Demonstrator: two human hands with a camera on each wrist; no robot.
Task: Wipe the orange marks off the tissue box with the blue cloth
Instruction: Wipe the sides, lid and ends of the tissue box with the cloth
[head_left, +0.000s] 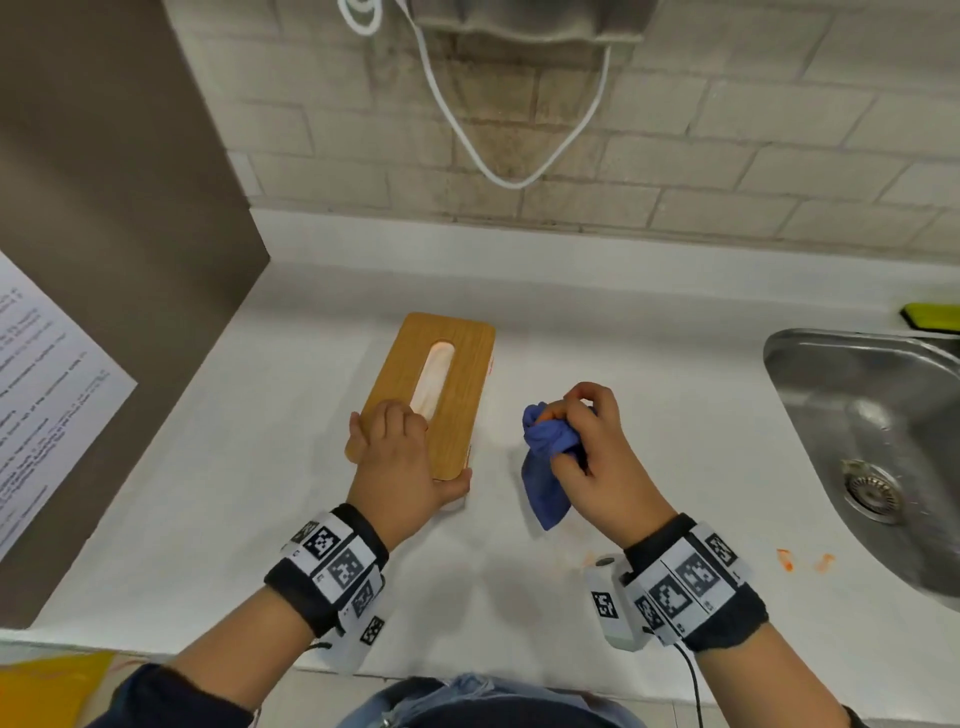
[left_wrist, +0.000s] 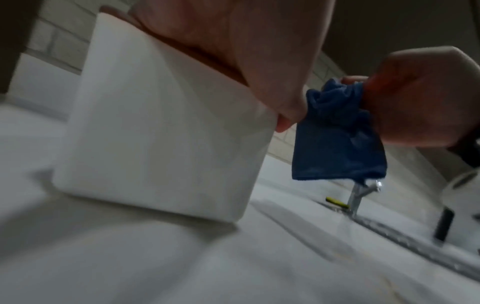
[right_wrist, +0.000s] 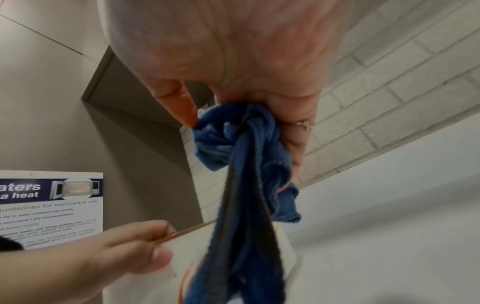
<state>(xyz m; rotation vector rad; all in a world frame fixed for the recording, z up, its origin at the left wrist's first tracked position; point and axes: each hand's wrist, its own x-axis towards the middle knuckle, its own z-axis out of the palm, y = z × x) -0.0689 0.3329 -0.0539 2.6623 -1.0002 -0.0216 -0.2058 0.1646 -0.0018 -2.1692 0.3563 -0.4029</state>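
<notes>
Left hand (head_left: 400, 462) is gripping the tissue box (head_left: 462, 358) at its near end. Right hand (head_left: 597, 441) is clutching the blue cloth (head_left: 543, 467) beside it.

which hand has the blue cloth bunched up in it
The right hand grips the bunched blue cloth, clear of the wooden-topped white tissue box. The left hand holds that box's near end and has no cloth.

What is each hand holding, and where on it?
The right hand grips the blue cloth by its bunched top; the left hand holds the tissue box at its near end.
</notes>
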